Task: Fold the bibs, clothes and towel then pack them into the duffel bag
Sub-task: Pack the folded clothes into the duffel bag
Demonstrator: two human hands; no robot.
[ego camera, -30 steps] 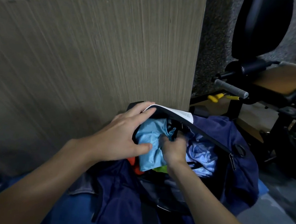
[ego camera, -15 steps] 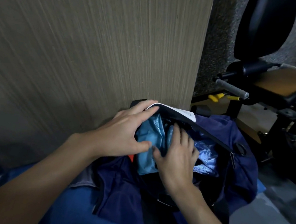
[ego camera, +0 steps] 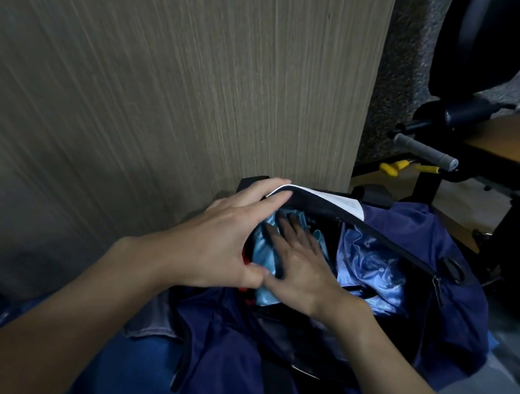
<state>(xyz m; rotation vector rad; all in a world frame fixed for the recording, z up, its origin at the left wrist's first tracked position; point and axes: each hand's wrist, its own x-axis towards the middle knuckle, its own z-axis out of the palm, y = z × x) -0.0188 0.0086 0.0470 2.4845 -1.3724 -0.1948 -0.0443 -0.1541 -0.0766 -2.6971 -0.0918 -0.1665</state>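
Wood panel (ego camera: 167, 85): stands upright at far left, and the bag sits against its foot.
Left hand (ego camera: 223, 241): lies over the left end of the bag's opening. Its fingers (ego camera: 262, 194) are straight and slightly spread and reach to the rim by the white label (ego camera: 344, 203). The thumb is low, touching the right thumb.
Red item (ego camera: 246, 258): only a sliver shows under the left palm, already in the bag.
Light blue cloth (ego camera: 267, 293): in the bag's left end, between the two hands, bunched rather than flat.
Right hand (ego camera: 304, 275): palm down on the cloth, with fingers (ego camera: 293, 234) straight and spread, pressing it in.
Paler shiny cloth (ego camera: 371, 271): crumpled inside the bag, just right of the right hand.
Duffel bag (ego camera: 450, 321): dark blue, open and slumped on the floor, near the weight bench (ego camera: 506, 146) at far right.
Handling: the cloth looks thin, light, limp and slippery, so it probably springs back up unless it is pressed flat. The bag's walls are soft and sag.
Where to hold: a flat palm on the cloth's middle, with the other hand keeping the rim open.
Change: a second ago the right hand was curled into the cloth and a green scrap showed below it. Now the hand lies flat and further left, with its fingertips under the rim, and the green is hidden. The left hand has hardly moved.
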